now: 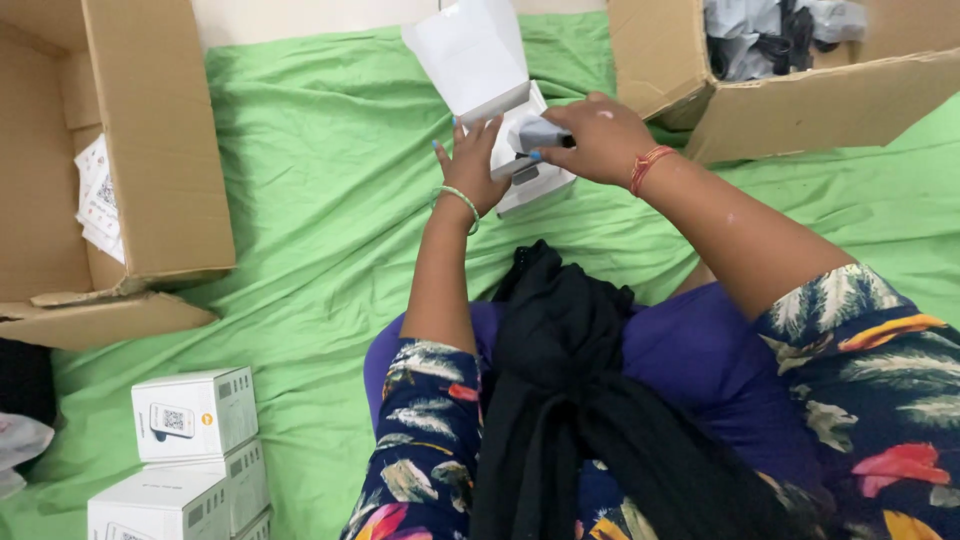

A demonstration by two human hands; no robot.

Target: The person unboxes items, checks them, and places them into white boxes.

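Small white cardboard box (520, 150), upper centre of frame, lid flap (470, 50) standing open and tilted up-left; rests on the green sheet (320, 200). Small grey device (535, 140), blocky, matte, sits at the box mouth. Right hand (600, 140) over the box from the right, fingers clamped on the grey device; orange-red thread band (650, 168) on that wrist. Left hand (475, 165) pressed against the box's left side, fingers spread and flat on it, nails painted blue; one thin green bangle (460, 200) on the wrist.

Sheet is wrinkled cloth, covers most of the frame. Black fabric (560, 380) bunched in the person's lap, over purple cloth; sleeves floral print.

Two large brown corrugated cartons: one (150, 150) upper left, flaps open, white printed paper slips (100, 200) inside; one (800, 100) upper right, holding grey plastic-wrapped bundles (770, 30).

Lower left: stack of closed white boxes (190, 460), three clearly seen, a fourth edge below, same kind, square, smooth card.
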